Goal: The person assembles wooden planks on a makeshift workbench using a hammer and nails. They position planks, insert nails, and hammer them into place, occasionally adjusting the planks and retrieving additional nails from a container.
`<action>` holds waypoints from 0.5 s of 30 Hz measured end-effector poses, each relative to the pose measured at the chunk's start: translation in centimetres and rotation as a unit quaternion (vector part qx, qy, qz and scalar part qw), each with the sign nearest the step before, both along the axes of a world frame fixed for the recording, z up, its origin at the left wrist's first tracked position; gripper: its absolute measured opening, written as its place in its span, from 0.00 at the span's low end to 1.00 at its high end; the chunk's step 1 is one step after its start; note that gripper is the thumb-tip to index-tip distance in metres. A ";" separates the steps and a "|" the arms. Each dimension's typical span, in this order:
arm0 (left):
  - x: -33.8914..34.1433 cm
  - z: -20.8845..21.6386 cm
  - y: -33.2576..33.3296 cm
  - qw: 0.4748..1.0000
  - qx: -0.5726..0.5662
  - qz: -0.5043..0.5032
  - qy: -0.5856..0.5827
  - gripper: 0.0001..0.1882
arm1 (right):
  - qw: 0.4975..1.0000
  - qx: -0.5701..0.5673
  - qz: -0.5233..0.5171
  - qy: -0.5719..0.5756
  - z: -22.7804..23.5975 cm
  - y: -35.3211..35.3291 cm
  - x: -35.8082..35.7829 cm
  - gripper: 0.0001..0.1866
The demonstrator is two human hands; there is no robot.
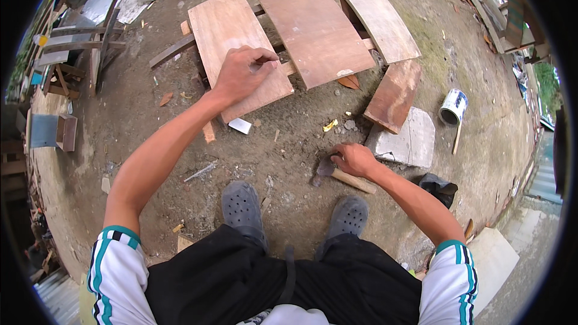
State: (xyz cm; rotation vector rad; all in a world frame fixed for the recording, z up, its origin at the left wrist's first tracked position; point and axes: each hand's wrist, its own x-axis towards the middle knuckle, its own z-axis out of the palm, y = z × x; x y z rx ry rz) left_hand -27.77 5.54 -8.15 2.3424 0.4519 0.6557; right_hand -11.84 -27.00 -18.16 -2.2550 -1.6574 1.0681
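My left hand (245, 72) is closed in a loose pinch just over the leftmost plywood panel (223, 21). Anything between its fingertips is too small or hidden to make out. Down by my feet, my right hand (354, 159) has its fingers curled on a hammer (355, 181) close to its dark head, with the wooden handle pointing to the right. Two more plywood pieces, a reddish-brown panel (313, 27) and a paler panel (373, 15), lie in a row across wooden strips (173, 51).
Right of the panels, a brown wood block (394, 96) leans on a grey concrete block (409, 138). Beyond stands a tipped paint can (453, 108) with a stick. A black plastic bag (438, 189) lies near my right forearm. Scrap wood frames (96, 48) stand at far left.
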 end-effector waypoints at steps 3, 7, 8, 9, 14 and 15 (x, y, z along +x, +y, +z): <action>-0.3 0.2 0.1 0.998 -0.030 0.007 0.062 0.08 | 0.999 -0.007 0.005 -0.032 -1.2 -1.5 -1.1 0.21; -0.3 -0.2 0.6 1.000 0.025 -0.018 0.003 0.07 | 0.998 0.015 0.016 -0.063 -1.5 -2.2 -2.0 0.24; -0.2 -0.3 0.6 1.000 0.023 -0.020 0.002 0.07 | 0.997 0.013 0.026 -0.075 -1.7 -2.5 -2.0 0.25; -0.1 -0.4 0.6 1.000 0.021 -0.022 0.002 0.06 | 0.995 -0.014 0.045 -0.085 -1.9 -2.9 -2.1 0.26; -0.4 -0.5 0.7 0.998 0.042 -0.023 0.040 0.06 | 0.985 -0.071 0.104 -0.116 -2.6 -5.3 -2.9 0.27; -0.4 -0.5 0.6 0.997 0.053 -0.023 0.046 0.06 | 0.986 -0.061 0.106 -0.114 -2.9 -5.8 -2.9 0.27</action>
